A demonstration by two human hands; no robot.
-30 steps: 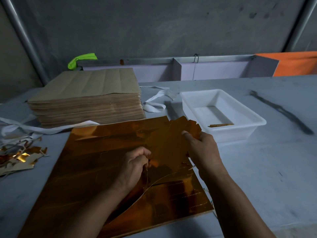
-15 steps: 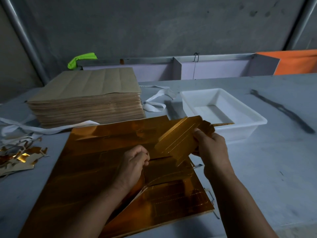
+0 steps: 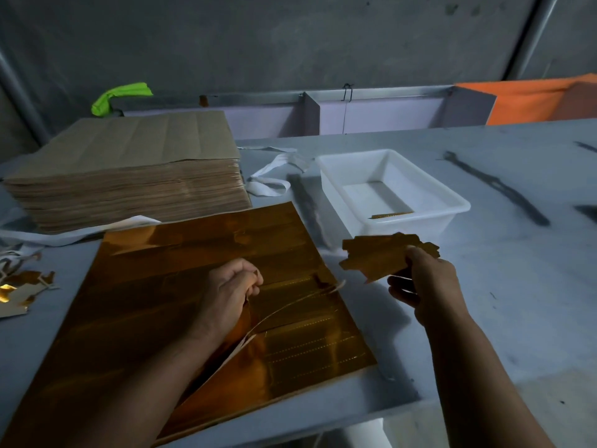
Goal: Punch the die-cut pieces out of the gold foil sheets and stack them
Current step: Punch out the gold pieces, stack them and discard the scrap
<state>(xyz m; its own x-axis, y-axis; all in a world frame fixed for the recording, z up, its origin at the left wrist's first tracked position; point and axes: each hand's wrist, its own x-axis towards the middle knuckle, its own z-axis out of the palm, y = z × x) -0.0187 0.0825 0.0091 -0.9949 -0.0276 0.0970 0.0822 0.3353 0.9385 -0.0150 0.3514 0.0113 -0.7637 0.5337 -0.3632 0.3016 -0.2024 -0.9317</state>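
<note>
A pile of gold foil sheets (image 3: 155, 286) lies on the table in front of me. My left hand (image 3: 226, 292) rests on the top sheet and pinches its torn, lifted edge near the middle. My right hand (image 3: 423, 286) holds a punched-out gold die-cut piece (image 3: 378, 258) in the air, clear of the sheets to their right and just in front of a white plastic tray (image 3: 458, 205). A thin gold strip (image 3: 391, 216) lies inside the tray.
A tall stack of brown paper sheets (image 3: 129, 176) stands behind the foil at the left. Gold scraps (image 3: 22, 286) and white straps (image 3: 271, 179) lie on the grey table (image 3: 517, 286). A low partition and orange cloth (image 3: 533, 101) line the back.
My right hand has torn the die-cut piece free and carried it right, off the sheet, toward the tray. My left hand stays on the top sheet, holding its edge.
</note>
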